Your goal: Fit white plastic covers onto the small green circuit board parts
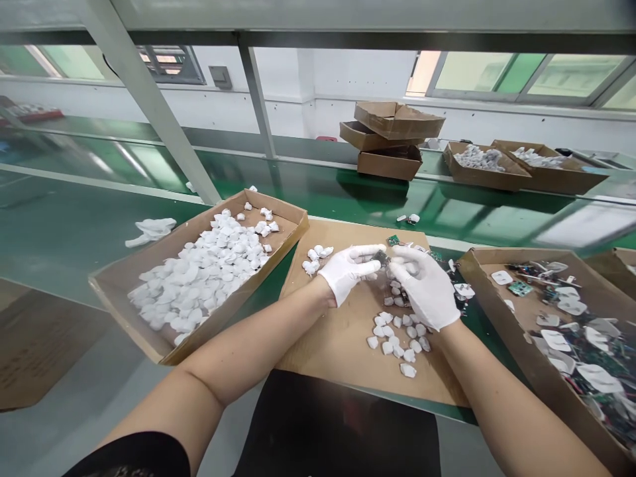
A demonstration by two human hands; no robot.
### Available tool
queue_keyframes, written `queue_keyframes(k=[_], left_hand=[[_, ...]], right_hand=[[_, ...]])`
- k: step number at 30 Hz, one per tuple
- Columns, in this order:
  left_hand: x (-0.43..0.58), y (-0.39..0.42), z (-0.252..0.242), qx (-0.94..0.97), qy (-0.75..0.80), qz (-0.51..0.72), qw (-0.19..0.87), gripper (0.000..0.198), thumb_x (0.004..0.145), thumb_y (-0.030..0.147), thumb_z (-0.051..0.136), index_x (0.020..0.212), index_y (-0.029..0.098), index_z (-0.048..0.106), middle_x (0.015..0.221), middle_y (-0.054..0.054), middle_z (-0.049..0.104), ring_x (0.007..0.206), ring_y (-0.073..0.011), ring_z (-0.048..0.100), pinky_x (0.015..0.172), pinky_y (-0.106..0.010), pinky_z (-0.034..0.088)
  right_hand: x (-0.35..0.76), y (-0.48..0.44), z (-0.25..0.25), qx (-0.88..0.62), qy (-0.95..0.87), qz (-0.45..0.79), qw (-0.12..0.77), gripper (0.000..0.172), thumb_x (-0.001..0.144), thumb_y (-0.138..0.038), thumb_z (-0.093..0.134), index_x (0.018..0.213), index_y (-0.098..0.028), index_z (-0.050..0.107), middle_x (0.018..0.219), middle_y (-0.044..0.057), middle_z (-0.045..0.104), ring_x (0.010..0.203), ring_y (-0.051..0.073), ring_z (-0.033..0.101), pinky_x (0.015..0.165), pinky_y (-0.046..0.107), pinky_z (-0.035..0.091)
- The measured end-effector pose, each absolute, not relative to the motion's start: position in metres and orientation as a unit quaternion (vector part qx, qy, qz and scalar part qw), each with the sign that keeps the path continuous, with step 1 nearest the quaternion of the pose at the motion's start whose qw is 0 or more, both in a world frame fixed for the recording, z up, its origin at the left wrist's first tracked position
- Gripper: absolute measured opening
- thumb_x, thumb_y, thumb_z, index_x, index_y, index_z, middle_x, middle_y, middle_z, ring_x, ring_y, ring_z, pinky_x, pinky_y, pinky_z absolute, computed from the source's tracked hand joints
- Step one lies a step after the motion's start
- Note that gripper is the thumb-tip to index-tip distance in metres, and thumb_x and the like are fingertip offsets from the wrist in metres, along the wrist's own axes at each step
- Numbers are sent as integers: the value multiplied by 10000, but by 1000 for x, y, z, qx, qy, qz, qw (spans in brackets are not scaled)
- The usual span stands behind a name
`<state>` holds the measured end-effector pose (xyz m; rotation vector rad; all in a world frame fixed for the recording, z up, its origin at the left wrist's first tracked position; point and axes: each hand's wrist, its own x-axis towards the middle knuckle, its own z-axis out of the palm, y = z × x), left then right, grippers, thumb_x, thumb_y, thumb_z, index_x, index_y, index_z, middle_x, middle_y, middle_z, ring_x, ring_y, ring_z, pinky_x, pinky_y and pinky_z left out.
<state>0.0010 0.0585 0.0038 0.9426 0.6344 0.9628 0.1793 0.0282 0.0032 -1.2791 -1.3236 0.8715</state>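
Note:
Both my hands wear white gloves and meet above a cardboard sheet [328,344]. My left hand [352,270] is closed, pinching a small dark circuit board [381,258] between thumb and fingers. Curled close against that board's right side is my right hand [422,285]; what its fingertips hold is hidden. Below it lie loose small white pieces [397,334], some in what looks like a clear container [396,293] partly covered by the hand. Another little group of white pieces [316,257] lies left of my left hand. A green circuit board [393,240] rests just beyond the fingers.
At left stands a cardboard tray [278,255] heaped with white pieces [203,265]. Another cardboard tray [501,318] at right holds boards, wires and white plastic parts. Stacked boxes [390,142] stand at the back. A slanted frame post [154,99] rises behind the left tray.

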Motion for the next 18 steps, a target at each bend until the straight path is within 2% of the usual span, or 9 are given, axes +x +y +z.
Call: queue_keyframes(k=[4,8,10,12,14,15,16,18], left_hand=[[-4,63,1,413,252,403,777,425,770,291,826,1182,242,733,1243,-90,674,1057,-211,646,868,-327,484],[-5,63,2,407,255,432,763,542,723,211,844,1244,257,701,1307,-78,645,1079,-208,647,940,-339,487],[-6,63,3,404,268,445,753,580,734,201,830,1285,288,672,1359,-65,621,1156,-220,628,987,-341,479],[-7,64,3,395,288,452,746,553,765,227,807,1293,309,662,1385,-50,610,1228,-224,600,1022,-338,465],[-7,65,2,398,305,450,739,526,772,241,801,1279,295,672,1374,-52,619,1240,-228,597,1040,-340,456],[-6,66,1,399,310,448,738,515,777,256,799,1276,284,676,1355,-59,630,1216,-230,611,1036,-347,460],[-5,66,0,398,312,446,738,506,785,275,794,1276,274,676,1327,-67,643,1177,-229,630,1024,-355,469],[-3,65,-2,387,305,450,745,490,793,288,790,1270,254,680,1265,-80,665,1100,-218,659,998,-365,488]], right_hand=[[180,30,2,-526,-587,360,499,409,892,-510,623,1187,-238,705,1281,91,681,1194,278,628,1007,444,541],[189,42,-8,-493,-492,413,586,413,888,-502,634,1201,-235,672,1339,109,646,1226,279,628,1014,449,543],[195,48,-12,-471,-457,434,617,455,847,-495,678,1212,-226,642,1322,126,647,1151,257,667,922,405,586],[199,51,-11,-475,-439,460,609,484,845,-513,665,1231,-224,629,1211,120,690,892,198,708,658,309,594],[199,48,-8,-498,-435,482,574,508,874,-553,613,1255,-218,634,1058,93,719,581,125,582,421,246,437],[198,46,-5,-513,-439,479,561,528,889,-582,582,1265,-215,641,1000,79,719,498,102,492,379,243,364],[196,43,-3,-526,-453,462,552,549,899,-608,561,1270,-214,650,970,69,716,475,96,446,380,249,345],[191,36,1,-550,-511,381,539,567,876,-629,604,1271,-227,673,983,64,709,567,126,524,492,282,456]])
